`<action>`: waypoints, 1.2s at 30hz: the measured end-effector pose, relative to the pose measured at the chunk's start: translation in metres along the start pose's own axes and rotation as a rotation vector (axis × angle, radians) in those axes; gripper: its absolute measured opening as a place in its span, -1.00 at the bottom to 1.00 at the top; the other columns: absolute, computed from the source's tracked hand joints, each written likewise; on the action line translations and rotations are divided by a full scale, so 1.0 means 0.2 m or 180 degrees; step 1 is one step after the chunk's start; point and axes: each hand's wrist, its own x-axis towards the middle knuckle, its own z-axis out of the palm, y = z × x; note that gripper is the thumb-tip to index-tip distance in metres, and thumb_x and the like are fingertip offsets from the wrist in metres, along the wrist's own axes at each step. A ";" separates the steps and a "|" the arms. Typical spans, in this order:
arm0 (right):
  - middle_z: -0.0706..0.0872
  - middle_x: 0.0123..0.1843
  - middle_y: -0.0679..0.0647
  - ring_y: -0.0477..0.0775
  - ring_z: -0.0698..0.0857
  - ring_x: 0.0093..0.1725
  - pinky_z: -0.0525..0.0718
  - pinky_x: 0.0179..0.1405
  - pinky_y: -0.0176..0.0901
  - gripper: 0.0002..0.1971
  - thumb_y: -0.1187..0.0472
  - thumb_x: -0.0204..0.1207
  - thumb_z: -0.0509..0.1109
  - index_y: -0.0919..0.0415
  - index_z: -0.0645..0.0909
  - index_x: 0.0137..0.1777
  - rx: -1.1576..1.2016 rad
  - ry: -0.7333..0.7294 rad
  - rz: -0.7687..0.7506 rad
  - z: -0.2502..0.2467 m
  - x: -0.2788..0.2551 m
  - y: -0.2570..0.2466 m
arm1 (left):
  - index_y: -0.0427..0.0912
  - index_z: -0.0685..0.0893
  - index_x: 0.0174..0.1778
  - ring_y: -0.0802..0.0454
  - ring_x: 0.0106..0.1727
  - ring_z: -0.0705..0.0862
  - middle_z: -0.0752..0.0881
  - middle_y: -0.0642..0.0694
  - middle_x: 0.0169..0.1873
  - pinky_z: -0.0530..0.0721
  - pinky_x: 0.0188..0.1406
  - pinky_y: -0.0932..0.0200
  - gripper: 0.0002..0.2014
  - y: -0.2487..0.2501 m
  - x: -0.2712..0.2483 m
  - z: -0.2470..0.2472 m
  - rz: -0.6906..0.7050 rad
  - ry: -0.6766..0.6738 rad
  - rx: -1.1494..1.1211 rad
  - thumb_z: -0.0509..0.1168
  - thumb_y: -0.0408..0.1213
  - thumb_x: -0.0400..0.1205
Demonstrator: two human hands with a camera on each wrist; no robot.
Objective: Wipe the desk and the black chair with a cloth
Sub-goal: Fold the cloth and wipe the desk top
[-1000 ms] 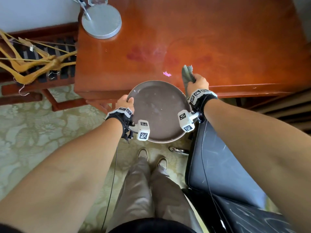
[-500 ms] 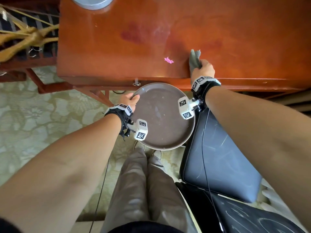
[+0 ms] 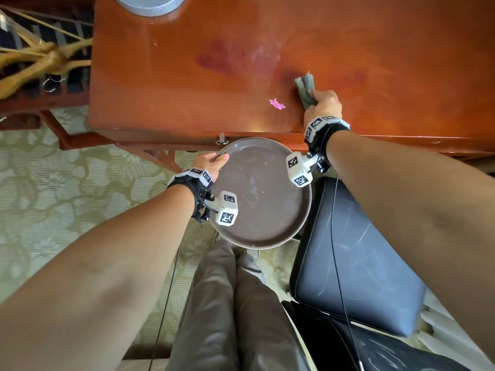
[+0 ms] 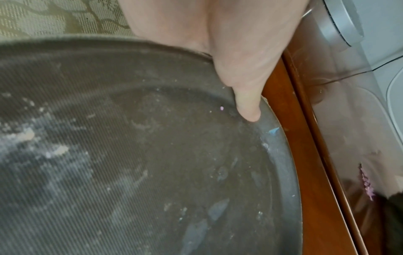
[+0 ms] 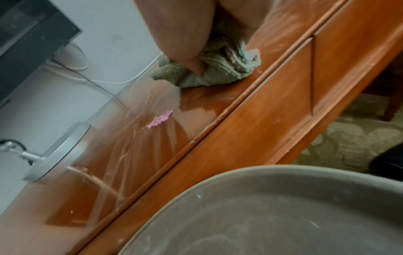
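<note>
At the far left, wooden hangers (image 3: 40,65) are seen piled on a dark slatted rack (image 3: 67,87) beside the desk (image 3: 375,44). A patterned carpet (image 3: 53,196) is spread below them. At the desk's back left corner, a round silver lamp base (image 3: 150,5) is set on the polished reddish wood.

Further right, the left hand (image 3: 210,163) is held just below the desk's front edge. Its fingers are curled round the rim of a round brown tray (image 3: 267,210), with the thumb (image 4: 248,107) laid over the inside of the rim. The tray is held out in front of the desk, and pale dusty smears are seen across its bottom. Below the tray, the person's trouser legs (image 3: 227,303) are visible.

On the desk top, a small pink scrap (image 3: 277,104) is seen lying just left of the cloth (image 3: 305,88). The grey-green cloth is bunched and pressed against the wood near the front edge. It is gripped by the right hand (image 3: 322,105), whose fingers are clamped round the bunched fabric, with the thumb (image 5: 194,63) dug into the folds. A dark reddish stain (image 3: 217,58) is seen on the wood behind the scrap.

At the right, the black chair (image 3: 361,263) is placed close to the desk, under the right forearm. Pale scuffs are seen across its seat.
</note>
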 end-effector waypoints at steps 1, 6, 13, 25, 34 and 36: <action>0.62 0.28 -0.02 -0.02 0.63 0.03 0.60 0.14 -0.26 -0.53 0.39 0.52 0.18 -0.03 0.64 0.32 -0.0007 -0.0012 -0.0098 0.02 0.01 -0.03 | -0.24 0.72 0.02 -0.05 -0.22 0.57 0.65 -0.12 -0.22 0.43 -0.25 0.14 -0.57 0.00 0.01 -0.01 -0.0007 -0.0022 -0.0002 0.22 0.10 0.71; 0.63 0.30 -0.07 0.00 0.62 0.23 0.48 0.11 -0.39 -0.60 0.36 0.56 0.21 0.00 0.69 0.28 -0.0145 -0.0264 -0.0833 0.10 0.06 -0.11 | -0.08 0.68 -0.07 -0.03 -0.19 0.55 0.63 -0.04 -0.25 0.42 -0.29 0.24 -0.68 0.00 0.05 0.00 -0.0047 -0.0066 -0.0105 0.24 0.11 0.70; 0.66 0.26 -0.01 0.03 0.61 0.23 0.44 0.16 -0.41 -0.64 0.34 0.56 0.25 0.04 0.72 0.25 -0.0313 -0.0472 -0.1504 0.11 0.12 -0.08 | -0.05 0.73 0.07 -0.04 -0.04 0.62 0.69 -0.07 -0.06 0.51 -0.09 0.19 -0.69 0.03 0.12 0.12 -0.0027 -0.0195 -0.0396 0.28 0.10 0.69; 0.67 0.10 -0.10 0.03 0.63 0.07 0.56 -0.07 -0.18 -0.57 0.40 0.57 0.16 -0.10 0.71 0.15 -0.1173 -0.1211 -0.1997 0.05 0.00 -0.16 | 0.05 0.75 0.07 -0.12 0.10 0.74 0.79 -0.06 0.02 0.63 0.29 0.02 -0.65 0.05 0.15 0.12 -0.0200 -0.0193 -0.0419 0.36 0.22 0.58; 0.74 -0.13 0.04 0.10 0.72 -0.09 0.74 -0.02 -0.01 -0.78 0.32 0.56 0.22 0.12 0.70 -0.07 -0.1343 -0.1842 -0.1828 -0.05 -0.23 -0.05 | -0.04 0.72 0.30 -0.08 0.07 0.68 0.74 -0.07 0.05 0.50 0.08 0.19 -0.54 0.12 0.09 0.13 -0.0027 -0.0257 -0.0250 0.29 0.19 0.65; 0.76 -0.12 0.07 0.08 0.73 -0.08 0.74 -0.03 -0.08 -0.74 0.38 0.53 0.21 0.16 0.73 -0.05 -0.1158 -0.1832 -0.1614 -0.08 -0.25 -0.04 | -0.04 0.71 0.34 -0.05 0.05 0.67 0.73 -0.05 0.04 0.55 0.11 0.16 -0.53 0.12 0.05 0.12 -0.0030 -0.0202 -0.0198 0.29 0.18 0.65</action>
